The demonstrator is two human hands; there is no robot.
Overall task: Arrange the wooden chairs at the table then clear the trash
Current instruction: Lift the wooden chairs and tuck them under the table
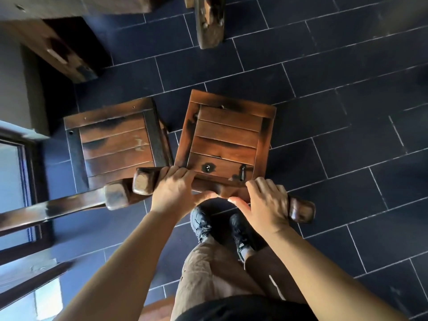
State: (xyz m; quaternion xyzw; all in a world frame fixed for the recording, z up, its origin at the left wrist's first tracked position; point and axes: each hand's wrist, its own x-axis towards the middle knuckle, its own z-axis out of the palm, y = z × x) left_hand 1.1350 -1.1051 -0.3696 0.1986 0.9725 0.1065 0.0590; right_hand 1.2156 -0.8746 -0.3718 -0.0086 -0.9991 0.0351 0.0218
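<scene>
Dark tiled floor [324,66], with the table [60,49] at the far edge. The held chair [227,140] stands skewed just beside a second chair [115,140]. Left hand [176,188] and right hand [266,202] grip its top rail. Step: arranging chairs. The next move likely calls for squaring it and pushing it toward the table.

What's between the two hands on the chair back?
Head view: only a short bare stretch of the chair's top rail between the left hand and right hand; thumbs apart.
</scene>
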